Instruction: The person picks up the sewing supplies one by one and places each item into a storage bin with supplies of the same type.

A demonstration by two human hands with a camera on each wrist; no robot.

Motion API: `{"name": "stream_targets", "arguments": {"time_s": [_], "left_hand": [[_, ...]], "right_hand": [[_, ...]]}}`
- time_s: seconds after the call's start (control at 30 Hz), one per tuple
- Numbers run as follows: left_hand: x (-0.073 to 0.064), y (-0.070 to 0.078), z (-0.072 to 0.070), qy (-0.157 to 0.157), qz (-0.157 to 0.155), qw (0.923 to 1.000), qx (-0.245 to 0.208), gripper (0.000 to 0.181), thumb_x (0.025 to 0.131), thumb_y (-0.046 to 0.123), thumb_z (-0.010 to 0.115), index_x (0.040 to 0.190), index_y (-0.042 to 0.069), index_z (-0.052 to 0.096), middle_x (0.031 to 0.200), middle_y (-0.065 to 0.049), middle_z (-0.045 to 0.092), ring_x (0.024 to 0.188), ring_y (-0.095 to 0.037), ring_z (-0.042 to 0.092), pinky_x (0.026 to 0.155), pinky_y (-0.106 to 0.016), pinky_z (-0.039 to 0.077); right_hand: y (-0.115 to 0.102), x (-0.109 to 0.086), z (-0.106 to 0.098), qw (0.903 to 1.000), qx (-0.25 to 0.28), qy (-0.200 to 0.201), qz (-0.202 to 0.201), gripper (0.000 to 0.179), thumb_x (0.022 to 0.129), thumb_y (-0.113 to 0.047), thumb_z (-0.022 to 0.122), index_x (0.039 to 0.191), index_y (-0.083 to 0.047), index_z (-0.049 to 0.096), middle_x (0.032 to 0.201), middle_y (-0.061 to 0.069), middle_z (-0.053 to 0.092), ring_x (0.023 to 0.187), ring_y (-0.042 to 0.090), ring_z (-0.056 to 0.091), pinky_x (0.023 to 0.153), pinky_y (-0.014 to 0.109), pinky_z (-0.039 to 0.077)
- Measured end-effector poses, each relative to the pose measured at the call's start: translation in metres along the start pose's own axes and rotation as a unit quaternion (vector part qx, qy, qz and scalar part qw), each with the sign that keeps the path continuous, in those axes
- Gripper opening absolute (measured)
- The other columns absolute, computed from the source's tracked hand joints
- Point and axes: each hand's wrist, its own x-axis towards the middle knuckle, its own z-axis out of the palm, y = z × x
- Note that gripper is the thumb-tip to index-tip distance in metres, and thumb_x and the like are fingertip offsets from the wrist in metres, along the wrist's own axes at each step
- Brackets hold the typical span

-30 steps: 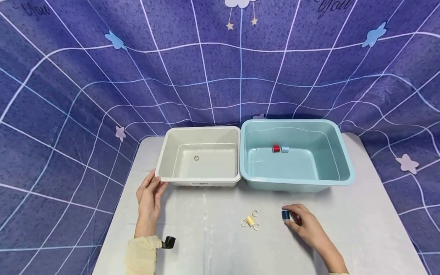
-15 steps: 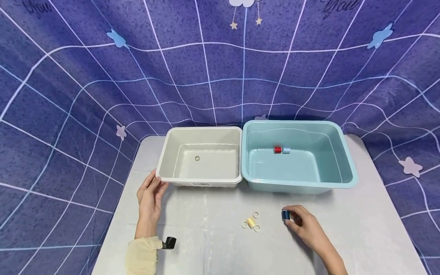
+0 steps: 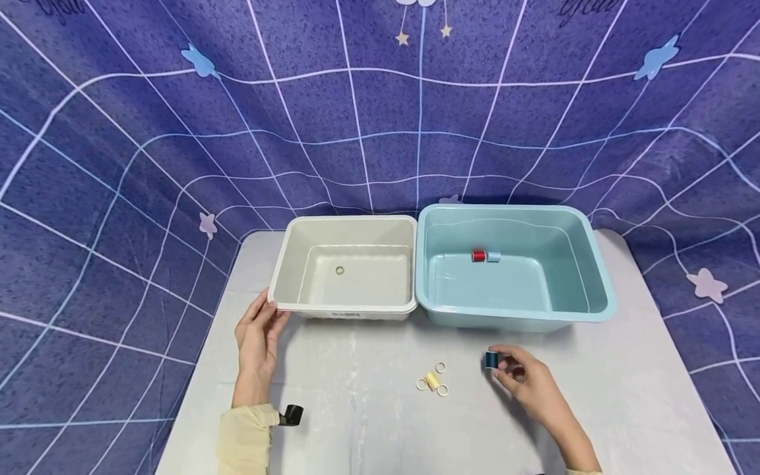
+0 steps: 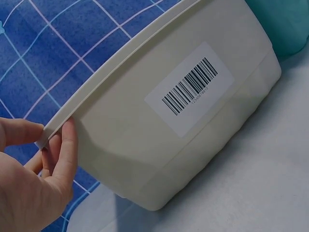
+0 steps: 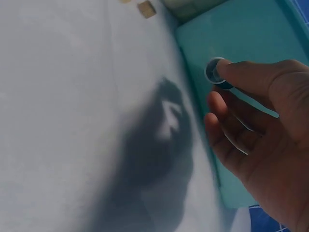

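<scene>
My left hand pinches the front left corner of a white plastic bin, thumb above the rim and fingers beneath it. In the left wrist view, a barcode label shows on the bin's side. My right hand holds a dark blue thread spool between thumb and fingertips, in front of the light blue bin. Seen from the right wrist, the spool's round end faces the camera, and the hand's shadow falls on the table, apart from the hand.
A yellow thread spool lies on the table with several pale rings around it, one ring behind it. Inside the light blue bin lie a red spool and a pale blue spool. A small ring sits in the white bin.
My right hand has raised the dark blue spool slightly, toward the light blue bin. The left hand keeps its grip on the white bin's corner.
</scene>
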Motion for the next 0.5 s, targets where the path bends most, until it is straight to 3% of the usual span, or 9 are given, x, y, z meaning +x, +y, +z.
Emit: {"name": "stream_targets", "arguments": {"time_s": [0.5], "left_hand": [[0.002,-0.003,-0.002,-0.002,0.009,1.0000,-0.002,0.044,0.102,-0.003,0.060,0.146,0.001,0.056,0.118,-0.011,0.060,0.089,-0.013,0.063,0.086,-0.026,0.067]], "right_hand": [[-0.040,0.005,-0.029,0.9953,0.046,0.010,-0.085,0.043,0.086,0.003,0.082,0.123,-0.014,0.071,0.090,-0.003,0.072,0.081,0.003,0.066,0.074,0.017,0.059]]}}
